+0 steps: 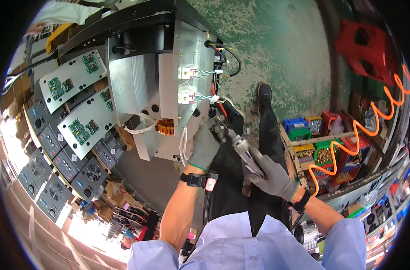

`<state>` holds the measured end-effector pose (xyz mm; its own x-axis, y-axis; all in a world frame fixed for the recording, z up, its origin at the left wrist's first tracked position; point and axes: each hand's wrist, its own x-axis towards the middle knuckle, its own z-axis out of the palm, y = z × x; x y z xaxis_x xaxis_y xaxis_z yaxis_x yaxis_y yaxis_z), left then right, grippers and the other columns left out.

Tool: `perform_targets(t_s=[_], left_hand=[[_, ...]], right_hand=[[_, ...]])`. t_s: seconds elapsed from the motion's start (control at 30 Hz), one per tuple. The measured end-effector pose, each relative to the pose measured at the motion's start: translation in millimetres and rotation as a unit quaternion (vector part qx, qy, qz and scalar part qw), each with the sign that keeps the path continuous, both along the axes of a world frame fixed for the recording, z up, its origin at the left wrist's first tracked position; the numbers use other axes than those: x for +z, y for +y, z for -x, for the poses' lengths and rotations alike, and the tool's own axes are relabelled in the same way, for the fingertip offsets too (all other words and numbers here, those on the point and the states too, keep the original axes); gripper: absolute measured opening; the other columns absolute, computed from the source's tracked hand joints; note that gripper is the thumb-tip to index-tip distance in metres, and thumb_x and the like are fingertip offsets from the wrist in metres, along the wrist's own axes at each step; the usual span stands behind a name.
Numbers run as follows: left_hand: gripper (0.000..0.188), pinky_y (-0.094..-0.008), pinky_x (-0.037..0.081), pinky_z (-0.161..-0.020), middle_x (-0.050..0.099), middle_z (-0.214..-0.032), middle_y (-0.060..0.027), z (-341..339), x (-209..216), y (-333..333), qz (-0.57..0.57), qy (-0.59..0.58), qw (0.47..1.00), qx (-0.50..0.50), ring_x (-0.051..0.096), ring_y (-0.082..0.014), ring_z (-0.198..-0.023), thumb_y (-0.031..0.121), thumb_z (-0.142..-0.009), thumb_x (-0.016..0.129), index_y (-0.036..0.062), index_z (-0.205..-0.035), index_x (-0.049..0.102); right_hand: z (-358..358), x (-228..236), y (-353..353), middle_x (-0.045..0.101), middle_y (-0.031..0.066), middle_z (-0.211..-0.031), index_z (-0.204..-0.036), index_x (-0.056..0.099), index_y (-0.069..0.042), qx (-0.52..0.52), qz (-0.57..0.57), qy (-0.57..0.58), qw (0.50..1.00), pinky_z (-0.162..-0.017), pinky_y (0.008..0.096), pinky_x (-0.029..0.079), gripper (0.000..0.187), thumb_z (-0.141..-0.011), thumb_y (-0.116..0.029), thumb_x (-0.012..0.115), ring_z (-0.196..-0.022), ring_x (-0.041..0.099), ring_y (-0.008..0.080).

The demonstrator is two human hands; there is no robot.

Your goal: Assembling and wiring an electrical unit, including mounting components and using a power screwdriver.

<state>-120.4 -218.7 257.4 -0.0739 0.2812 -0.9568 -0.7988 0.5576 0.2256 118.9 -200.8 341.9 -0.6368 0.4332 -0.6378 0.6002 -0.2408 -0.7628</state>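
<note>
My right hand [273,176], in a grey glove, is closed round the handles of a silver plier-like tool [243,148], whose head points up and left. My left hand [206,144], also gloved, has its fingers curled together by the tool's head; what they pinch is too small to make out. A red wire [222,108] runs down close to those fingers from the open metal cabinet [189,40]. White connector blocks [187,95] with thin twisted wires sit on the cabinet's side panel. Below it, a copper coil [165,127] lies left of my left hand.
Metal plates with green circuit boards [79,130] rest on stacked dark fan units [38,166] at the left. At the right, coloured parts bins [299,130] hold small hardware. An orange coiled hose [357,135] hangs over them. A red plastic stool [364,51] stands far right.
</note>
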Motion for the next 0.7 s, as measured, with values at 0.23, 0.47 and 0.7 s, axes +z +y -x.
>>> perform_targets(t_s=[0.23,0.47,0.7], left_hand=[[0.058,-0.0326,0.043,-0.057,0.044,-0.065,-0.0010,-28,44,26,-0.006,-0.025,0.999,-0.021,0.046,-0.0151,-0.058,0.045,-0.103,0.025,-0.0008,-0.097,0.060],[0.031,-0.0287,0.043,-0.060,0.047,-0.071,-0.0017,-47,47,18,-0.064,0.011,0.995,-0.070,0.048,-0.0124,-0.063,0.027,-0.100,0.043,0.0000,-0.101,0.059],[0.021,-0.0224,0.038,-0.050,0.050,-0.067,0.0020,-72,20,19,-0.066,0.074,0.991,-0.095,0.045,-0.0071,-0.057,0.023,-0.097,0.047,0.0099,-0.082,0.054]], right_hand=[[-34,8,-1,0.055,0.0223,-0.099,-0.141,0.032,0.002,0.031,-0.038,0.004,0.999,-0.069,0.0428,0.049,0.077,-0.081,-0.026,0.069,-0.084,0.058,0.0407],[-47,12,-2,0.056,0.0231,-0.107,-0.143,0.029,0.000,-0.005,-0.018,-0.014,1.000,-0.072,0.0439,0.051,0.078,-0.081,-0.026,0.067,-0.090,0.060,0.0416],[-49,46,21,0.060,0.0255,-0.108,-0.132,0.039,-0.006,-0.044,0.063,-0.100,0.992,-0.077,0.0492,0.052,0.062,-0.077,-0.024,0.063,-0.089,0.063,0.0447]])
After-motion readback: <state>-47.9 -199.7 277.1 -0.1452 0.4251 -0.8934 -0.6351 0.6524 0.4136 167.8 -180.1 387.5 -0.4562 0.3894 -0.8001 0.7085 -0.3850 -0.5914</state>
